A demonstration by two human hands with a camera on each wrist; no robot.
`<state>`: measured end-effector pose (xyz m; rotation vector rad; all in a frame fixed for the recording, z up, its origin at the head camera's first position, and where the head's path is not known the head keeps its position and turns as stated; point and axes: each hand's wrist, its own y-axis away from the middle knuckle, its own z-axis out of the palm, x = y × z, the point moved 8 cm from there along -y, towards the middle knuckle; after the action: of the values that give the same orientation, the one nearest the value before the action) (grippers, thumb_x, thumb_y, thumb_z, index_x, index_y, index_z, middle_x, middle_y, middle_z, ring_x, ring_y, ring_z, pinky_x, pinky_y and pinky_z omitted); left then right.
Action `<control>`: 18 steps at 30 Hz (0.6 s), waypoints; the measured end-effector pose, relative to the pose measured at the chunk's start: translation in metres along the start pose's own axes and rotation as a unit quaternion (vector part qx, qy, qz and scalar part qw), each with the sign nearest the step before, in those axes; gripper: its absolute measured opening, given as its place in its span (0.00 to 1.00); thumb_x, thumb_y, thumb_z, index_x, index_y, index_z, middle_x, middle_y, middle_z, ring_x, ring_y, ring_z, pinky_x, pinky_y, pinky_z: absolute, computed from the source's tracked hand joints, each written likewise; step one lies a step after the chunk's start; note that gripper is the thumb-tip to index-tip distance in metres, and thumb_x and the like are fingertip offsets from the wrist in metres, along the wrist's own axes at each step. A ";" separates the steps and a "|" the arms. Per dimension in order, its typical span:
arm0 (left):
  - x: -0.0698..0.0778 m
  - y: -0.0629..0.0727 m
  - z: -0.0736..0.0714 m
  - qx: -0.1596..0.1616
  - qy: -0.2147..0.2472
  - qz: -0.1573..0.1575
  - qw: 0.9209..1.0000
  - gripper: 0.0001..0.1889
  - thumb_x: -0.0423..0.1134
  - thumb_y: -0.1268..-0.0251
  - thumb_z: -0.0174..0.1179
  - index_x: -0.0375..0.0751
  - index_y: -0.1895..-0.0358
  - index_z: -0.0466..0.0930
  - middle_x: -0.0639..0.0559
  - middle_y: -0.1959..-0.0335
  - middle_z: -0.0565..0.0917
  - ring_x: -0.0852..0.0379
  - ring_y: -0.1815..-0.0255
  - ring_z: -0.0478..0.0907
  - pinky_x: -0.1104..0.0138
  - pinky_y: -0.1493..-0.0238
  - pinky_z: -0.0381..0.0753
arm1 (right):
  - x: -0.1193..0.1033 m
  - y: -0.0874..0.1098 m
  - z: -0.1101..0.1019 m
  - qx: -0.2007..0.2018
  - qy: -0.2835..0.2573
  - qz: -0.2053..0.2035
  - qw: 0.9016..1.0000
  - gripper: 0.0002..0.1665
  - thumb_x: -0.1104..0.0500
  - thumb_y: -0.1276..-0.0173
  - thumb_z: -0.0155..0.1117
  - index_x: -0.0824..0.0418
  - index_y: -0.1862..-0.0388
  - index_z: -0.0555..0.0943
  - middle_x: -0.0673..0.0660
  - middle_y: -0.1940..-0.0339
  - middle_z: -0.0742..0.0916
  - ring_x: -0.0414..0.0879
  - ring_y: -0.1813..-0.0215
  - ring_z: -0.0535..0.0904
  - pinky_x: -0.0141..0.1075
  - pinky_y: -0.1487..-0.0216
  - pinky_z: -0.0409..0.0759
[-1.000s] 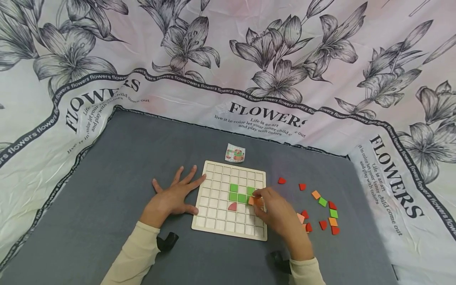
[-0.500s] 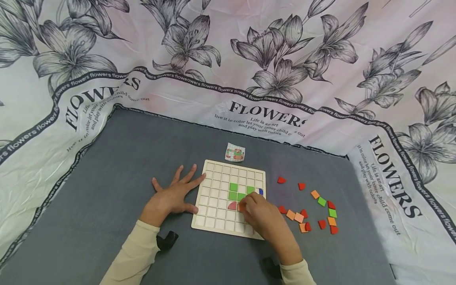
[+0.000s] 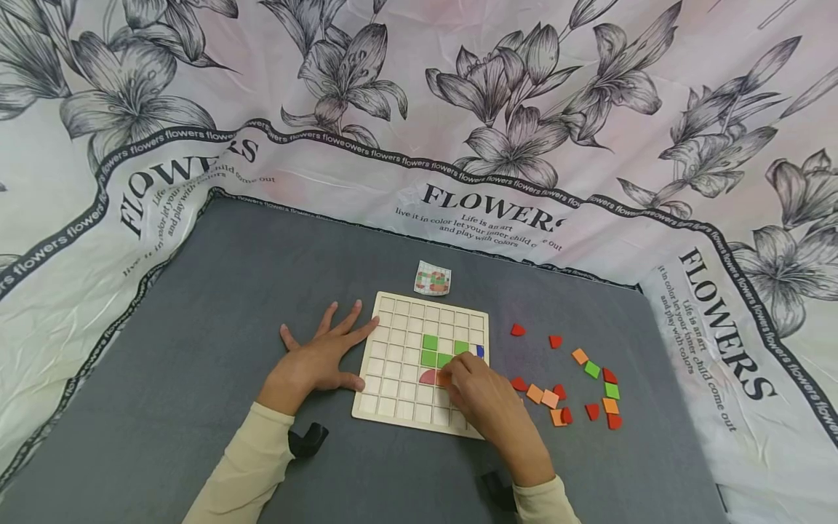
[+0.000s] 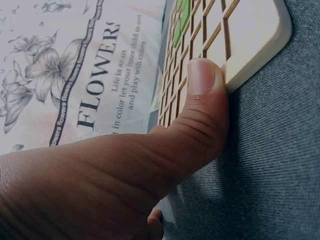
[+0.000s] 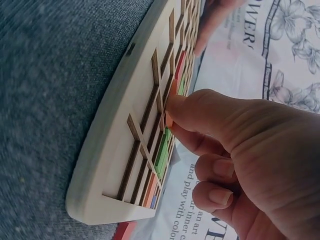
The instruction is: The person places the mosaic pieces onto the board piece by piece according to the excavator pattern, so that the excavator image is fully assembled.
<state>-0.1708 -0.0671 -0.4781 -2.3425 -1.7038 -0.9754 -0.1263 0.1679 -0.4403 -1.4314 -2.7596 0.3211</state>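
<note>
A cream wooden grid board (image 3: pixel 396 352) lies on the grey cloth. My left hand (image 3: pixel 314 364) spreads its fingers at the board's left side, and its thumb (image 4: pixel 205 85) rests on the frame. Above the grid, my right hand (image 3: pixel 487 400) pinches an orange square tile (image 5: pixel 174 87) between thumb and index finger. The tile stands slightly proud of the cells, right beside a red rounded tile (image 3: pixel 428 376). Several green square tiles (image 3: pixel 429 342) sit in cells just behind, and a blue piece (image 3: pixel 480 351) shows at the right edge. My right hand hides the board's lower right cells.
Loose red, orange and green tiles lie scattered right of the board, among them a green square (image 3: pixel 592 370) and a red rounded one (image 3: pixel 518 330). A small pattern card (image 3: pixel 433 279) lies behind the board. Flower-printed fabric (image 3: pixel 497 211) borders the grey surface at the back.
My right hand has carried the orange tile leftward to beside the red tile, uncovering the blue piece and some loose tiles. Over the last half second it barely moves. My left hand stays put.
</note>
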 end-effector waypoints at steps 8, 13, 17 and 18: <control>0.001 0.002 0.000 0.002 0.000 0.005 1.000 0.58 0.54 0.46 0.79 0.62 0.13 0.54 0.53 0.10 0.43 0.38 0.11 0.31 0.13 0.40 0.21 | 0.002 0.000 0.002 -0.011 -0.021 0.024 0.999 0.09 0.58 0.34 0.81 0.53 0.59 0.88 0.47 0.59 0.84 0.38 0.62 0.81 0.32 0.71 0.82; 0.001 0.002 0.000 0.000 -0.002 0.003 1.000 0.58 0.55 0.45 0.79 0.63 0.13 0.53 0.54 0.10 0.43 0.38 0.11 0.31 0.13 0.40 0.21 | 0.003 0.000 0.001 -0.016 -0.031 0.022 0.999 0.10 0.59 0.36 0.82 0.53 0.58 0.89 0.47 0.58 0.85 0.38 0.61 0.82 0.32 0.69 0.83; 0.000 0.001 0.000 0.001 -0.006 0.001 1.000 0.58 0.55 0.45 0.79 0.63 0.13 0.53 0.54 0.10 0.42 0.39 0.11 0.30 0.13 0.40 0.21 | 0.012 0.003 -0.008 0.006 -0.041 0.036 0.998 0.12 0.61 0.36 0.82 0.53 0.55 0.89 0.46 0.57 0.85 0.39 0.61 0.83 0.33 0.69 0.83; 0.000 0.001 -0.001 0.001 -0.007 0.000 1.000 0.58 0.55 0.45 0.79 0.63 0.13 0.53 0.54 0.10 0.42 0.39 0.11 0.30 0.13 0.40 0.22 | 0.016 0.005 -0.011 0.015 -0.042 0.043 0.998 0.13 0.62 0.36 0.82 0.53 0.55 0.88 0.47 0.57 0.85 0.40 0.62 0.83 0.33 0.69 0.83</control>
<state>-0.1700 -0.0680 -0.4773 -2.3545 -1.7089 -0.9596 -0.1308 0.1854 -0.4317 -1.5683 -2.7499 0.4327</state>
